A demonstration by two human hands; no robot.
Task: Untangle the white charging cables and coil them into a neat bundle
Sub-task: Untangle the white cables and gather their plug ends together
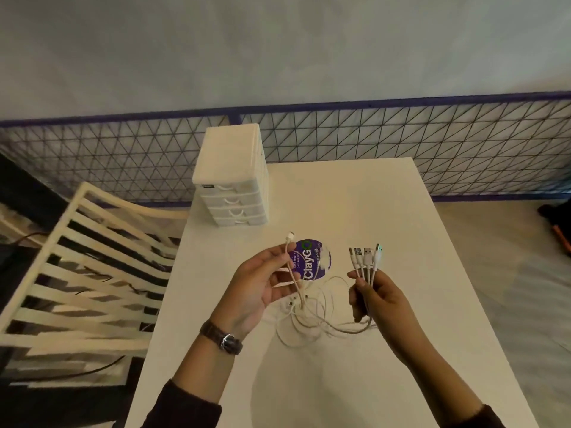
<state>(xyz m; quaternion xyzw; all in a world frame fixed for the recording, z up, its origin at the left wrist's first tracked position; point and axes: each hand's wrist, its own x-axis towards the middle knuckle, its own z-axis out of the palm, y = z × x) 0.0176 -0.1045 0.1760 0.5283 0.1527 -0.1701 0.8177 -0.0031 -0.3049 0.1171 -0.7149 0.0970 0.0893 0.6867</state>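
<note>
Several white charging cables [312, 316] lie in a loose tangle of loops on the white table [355, 381], between my two hands. My left hand [259, 282] is raised above the table and pinches one cable just below its plug [290, 235], which points up. My right hand [375, 296] grips a bunch of several cables near their ends, with the USB plugs [366, 253] fanned upward side by side. The cables run down from both hands into the tangle.
A round purple sticker [315, 261] lies on the table behind the cables. A small white drawer unit [231, 180] stands at the table's far left corner. A white slatted chair [83, 267] is to the left, a wire mesh fence [432, 143] behind.
</note>
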